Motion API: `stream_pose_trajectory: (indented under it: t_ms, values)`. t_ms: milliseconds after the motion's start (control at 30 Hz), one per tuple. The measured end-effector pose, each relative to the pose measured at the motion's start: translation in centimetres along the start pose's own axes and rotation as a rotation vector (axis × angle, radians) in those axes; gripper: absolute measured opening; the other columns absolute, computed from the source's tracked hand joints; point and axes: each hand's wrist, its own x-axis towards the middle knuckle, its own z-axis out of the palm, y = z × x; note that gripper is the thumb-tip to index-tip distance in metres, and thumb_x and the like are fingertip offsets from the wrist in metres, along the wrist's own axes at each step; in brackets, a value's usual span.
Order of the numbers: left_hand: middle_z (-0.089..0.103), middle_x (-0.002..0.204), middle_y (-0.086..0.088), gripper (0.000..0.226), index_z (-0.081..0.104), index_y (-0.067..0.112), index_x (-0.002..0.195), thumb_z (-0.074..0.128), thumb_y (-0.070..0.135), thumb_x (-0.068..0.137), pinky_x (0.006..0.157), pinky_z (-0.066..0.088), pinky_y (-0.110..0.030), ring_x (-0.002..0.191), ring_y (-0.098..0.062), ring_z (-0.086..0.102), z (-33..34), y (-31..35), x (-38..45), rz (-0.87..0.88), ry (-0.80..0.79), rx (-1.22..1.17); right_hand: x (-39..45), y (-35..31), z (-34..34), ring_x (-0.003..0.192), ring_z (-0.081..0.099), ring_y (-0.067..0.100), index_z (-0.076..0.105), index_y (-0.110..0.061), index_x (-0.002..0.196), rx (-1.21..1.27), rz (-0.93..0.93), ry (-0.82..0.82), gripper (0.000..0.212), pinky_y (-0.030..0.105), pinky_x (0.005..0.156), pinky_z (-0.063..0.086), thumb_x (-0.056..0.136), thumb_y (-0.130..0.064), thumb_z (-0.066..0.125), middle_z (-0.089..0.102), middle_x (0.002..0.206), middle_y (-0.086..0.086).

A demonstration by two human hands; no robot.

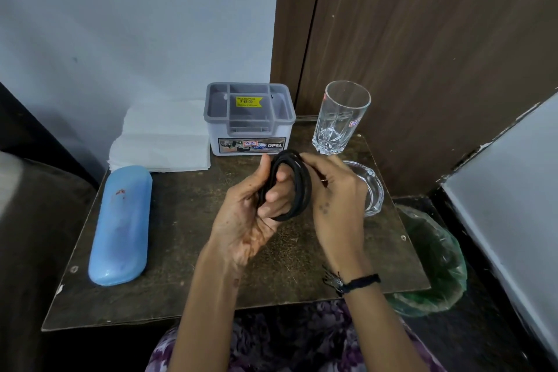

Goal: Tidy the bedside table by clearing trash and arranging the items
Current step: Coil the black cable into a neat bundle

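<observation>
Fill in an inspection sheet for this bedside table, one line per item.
Surface: worn dark wooden table, scuffed.
Job's things: blue case at left; white paper stack behind it; grey organiser box at back; empty glass upright; glass ashtray at right.
Clutter: nothing seen on the table.
Hands: left hand and right hand both hold a coil of black cord.
Cables: only that coil.
Surroundings: green bag-lined bin at right.
</observation>
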Motion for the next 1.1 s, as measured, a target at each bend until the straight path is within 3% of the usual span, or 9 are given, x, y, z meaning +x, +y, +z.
stream_pose_trajectory:
  t_ms: [100, 167, 267, 400, 567, 667, 867, 1100]
  values:
    - [0.055, 0.054, 0.005, 0.038, 0.072, 0.011, 0.067, 0.046, 0.036, 0.081, 0.041, 0.041, -0.009, 0.041, -0.001, 0.046, -0.2, 0.1, -0.3, 0.079, 0.224, 0.361, 0.1, 0.1, 0.1, 0.083, 0.066, 0.003, 0.074, -0.022, 0.094, 0.218, 0.171, 0.017, 0.014, 0.014, 0.073, 0.047, 0.088, -0.02, 0.061, 0.073, 0.088, -0.007]
    - [0.056, 0.056, 0.006, 0.036, 0.074, 0.011, 0.07, 0.051, 0.037, 0.077, 0.045, 0.044, -0.011, 0.045, -0.002, 0.05, -0.2, 0.4, -0.4, 0.078, 0.281, 0.496, 0.3, 0.1, 0.0, 0.08, 0.068, 0.0, 0.073, -0.027, 0.088, 0.394, 0.252, 0.02, 0.013, 0.012, 0.07, 0.048, 0.086, -0.018, 0.064, 0.074, 0.081, -0.013]
    - [0.055, 0.055, 0.007, 0.035, 0.073, 0.013, 0.068, 0.052, 0.039, 0.077, 0.042, 0.041, -0.011, 0.043, -0.003, 0.048, 0.3, 0.3, -0.3, 0.083, 0.287, 0.592, 0.5, 0.2, -0.1, 0.078, 0.069, 0.004, 0.074, -0.015, 0.091, 0.579, 0.344, 0.033, 0.01, 0.013, 0.07, 0.05, 0.084, -0.016, 0.066, 0.075, 0.081, -0.008]
    - [0.054, 0.053, 0.004, 0.034, 0.068, 0.017, 0.06, 0.051, 0.041, 0.078, 0.038, 0.035, -0.011, 0.039, -0.004, 0.043, 0.4, 0.3, -0.3, 0.117, 0.301, 0.636, 0.5, 0.0, 0.1, 0.072, 0.067, 0.004, 0.073, -0.01, 0.09, 0.675, 0.412, 0.013, 0.011, 0.012, 0.064, 0.05, 0.083, -0.015, 0.066, 0.074, 0.075, -0.005]
    - [0.047, 0.046, 0.004, 0.037, 0.052, 0.013, 0.057, 0.051, 0.043, 0.078, 0.037, 0.033, -0.012, 0.04, -0.005, 0.039, -0.3, 0.6, -0.3, 0.135, 0.447, 0.66, 0.6, 0.1, 0.7, 0.067, 0.062, 0.009, 0.071, -0.007, 0.09, 0.705, 0.494, -0.046, 0.011, 0.02, 0.064, 0.054, 0.084, -0.013, 0.064, 0.07, 0.072, 0.001]
    - [0.041, 0.043, 0.007, 0.039, 0.043, 0.015, 0.052, 0.049, 0.042, 0.079, 0.034, 0.029, -0.011, 0.036, -0.003, 0.035, -0.3, 0.8, -0.3, 0.108, 0.447, 0.656, 0.7, 0.2, 0.7, 0.065, 0.06, 0.009, 0.07, -0.009, 0.087, 0.779, 0.534, -0.125, 0.009, 0.016, 0.06, 0.051, 0.083, -0.014, 0.063, 0.066, 0.071, 0.002]
    - [0.031, 0.038, 0.008, 0.034, 0.052, 0.018, 0.044, 0.055, 0.038, 0.072, 0.026, 0.021, -0.008, 0.026, -0.001, 0.028, 0.3, 1.1, -0.5, 0.091, 0.482, 0.611, 0.8, 0.5, 0.7, 0.058, 0.059, 0.002, 0.069, -0.01, 0.082, 0.988, 0.641, -0.223, 0.01, 0.012, 0.055, 0.05, 0.078, -0.015, 0.06, 0.065, 0.065, -0.003]
    - [0.037, 0.039, 0.009, 0.039, 0.048, 0.021, 0.042, 0.063, 0.044, 0.069, 0.031, 0.031, -0.009, 0.031, -0.002, 0.035, 0.5, 0.6, 0.1, 0.11, 0.6, 0.618, 1.0, 0.9, 0.5, 0.053, 0.059, 0.002, 0.07, -0.011, 0.08, 1.024, 0.686, -0.22, 0.01, 0.012, 0.053, 0.05, 0.077, -0.015, 0.061, 0.064, 0.062, -0.002]
